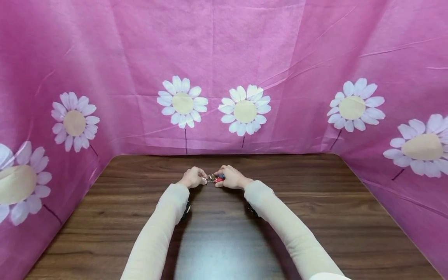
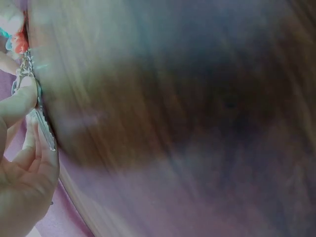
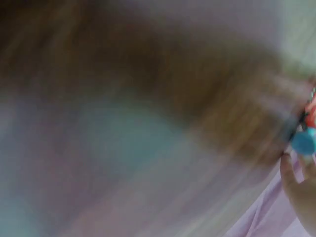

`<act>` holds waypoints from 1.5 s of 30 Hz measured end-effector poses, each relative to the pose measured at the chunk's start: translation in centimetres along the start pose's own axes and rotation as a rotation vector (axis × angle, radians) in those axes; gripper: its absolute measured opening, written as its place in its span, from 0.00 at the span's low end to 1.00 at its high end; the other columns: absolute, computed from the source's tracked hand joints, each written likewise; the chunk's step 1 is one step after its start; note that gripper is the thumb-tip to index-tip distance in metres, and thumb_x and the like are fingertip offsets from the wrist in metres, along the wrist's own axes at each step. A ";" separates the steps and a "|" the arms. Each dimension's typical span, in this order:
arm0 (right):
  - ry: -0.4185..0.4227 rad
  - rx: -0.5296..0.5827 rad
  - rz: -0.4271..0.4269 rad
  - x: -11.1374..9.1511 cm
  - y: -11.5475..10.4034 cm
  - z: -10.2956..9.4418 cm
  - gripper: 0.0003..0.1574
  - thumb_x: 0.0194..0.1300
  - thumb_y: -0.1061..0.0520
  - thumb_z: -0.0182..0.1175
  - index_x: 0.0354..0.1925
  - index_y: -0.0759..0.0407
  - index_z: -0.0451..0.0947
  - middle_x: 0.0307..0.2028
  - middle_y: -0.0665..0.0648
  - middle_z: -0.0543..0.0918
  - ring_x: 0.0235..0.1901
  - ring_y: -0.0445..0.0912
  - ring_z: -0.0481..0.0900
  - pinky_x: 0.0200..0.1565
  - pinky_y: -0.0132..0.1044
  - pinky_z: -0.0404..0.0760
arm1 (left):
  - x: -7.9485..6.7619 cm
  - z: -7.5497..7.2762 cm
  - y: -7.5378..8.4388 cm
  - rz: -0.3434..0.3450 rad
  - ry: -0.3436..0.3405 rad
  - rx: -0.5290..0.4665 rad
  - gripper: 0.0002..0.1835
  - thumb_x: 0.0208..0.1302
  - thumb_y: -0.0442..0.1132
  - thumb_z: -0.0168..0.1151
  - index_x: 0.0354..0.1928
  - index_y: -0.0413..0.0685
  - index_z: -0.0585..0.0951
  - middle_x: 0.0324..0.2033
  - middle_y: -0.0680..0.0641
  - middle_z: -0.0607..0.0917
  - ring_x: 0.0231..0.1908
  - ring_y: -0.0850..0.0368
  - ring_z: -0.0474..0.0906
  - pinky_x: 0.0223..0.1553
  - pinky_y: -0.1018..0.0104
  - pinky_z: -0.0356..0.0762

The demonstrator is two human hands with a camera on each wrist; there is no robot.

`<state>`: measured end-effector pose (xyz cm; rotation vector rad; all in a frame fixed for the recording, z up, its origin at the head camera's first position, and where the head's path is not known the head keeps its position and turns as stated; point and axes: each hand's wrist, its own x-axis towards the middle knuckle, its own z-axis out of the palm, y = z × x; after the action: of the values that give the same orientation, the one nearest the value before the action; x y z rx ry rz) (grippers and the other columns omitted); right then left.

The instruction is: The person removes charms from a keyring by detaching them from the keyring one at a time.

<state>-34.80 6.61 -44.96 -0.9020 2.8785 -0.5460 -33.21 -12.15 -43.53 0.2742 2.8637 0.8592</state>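
Observation:
Near the far edge of the table, my left hand (image 1: 193, 178) pinches a key ring, its thumb and fingers on the metal. A silver key (image 2: 46, 131) hangs along the fingers of that hand in the left wrist view. From the ring a short metal chain (image 2: 29, 63) runs to a red charm (image 1: 218, 180) with a blue part (image 3: 303, 143). My right hand (image 1: 233, 178) holds the charm end, just to the right of the left hand. Much of the charm is hidden by the right fingers, and the right wrist view is blurred.
A brown wood-grain table (image 1: 217, 225) lies under both arms, with a glossy reflection toward the front. Pink cloth (image 1: 210, 39) printed with white daisies hangs behind the table and along both sides.

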 end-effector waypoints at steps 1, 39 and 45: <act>0.006 -0.008 -0.011 0.1 -0.2 0.0 0.23 0.54 0.47 0.64 0.48 0.53 0.79 0.43 0.51 0.77 0.47 0.48 0.72 0.49 0.40 0.72 | 0.0 0.0 0.0 0.003 0.004 -0.003 0.05 0.47 0.36 0.66 0.29 0.47 0.83 0.28 0.52 0.86 0.37 0.55 0.78 0.47 0.59 0.70; 0.392 0.214 0.042 -3.2 -1.2 -5.2 0.05 0.61 0.55 0.58 0.34 0.54 0.78 0.17 0.48 0.70 0.20 0.39 0.68 0.27 0.32 0.69 | -1.3 -1.3 5.8 0.144 0.186 -0.636 0.07 0.59 0.32 0.57 0.35 0.33 0.80 0.27 0.41 0.82 0.26 0.58 0.75 0.28 0.73 0.71; 0.431 0.285 0.024 -5.1 -1.9 -6.7 0.05 0.61 0.56 0.57 0.35 0.57 0.78 0.15 0.49 0.71 0.14 0.37 0.71 0.22 0.30 0.71 | -2.6 -1.9 7.4 0.244 0.174 -0.632 0.07 0.59 0.33 0.57 0.36 0.33 0.79 0.29 0.35 0.81 0.23 0.60 0.74 0.26 0.72 0.72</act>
<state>-30.78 10.10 -38.22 -0.7832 3.0434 -1.2480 -30.05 -7.67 -37.62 0.4887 2.5504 1.8435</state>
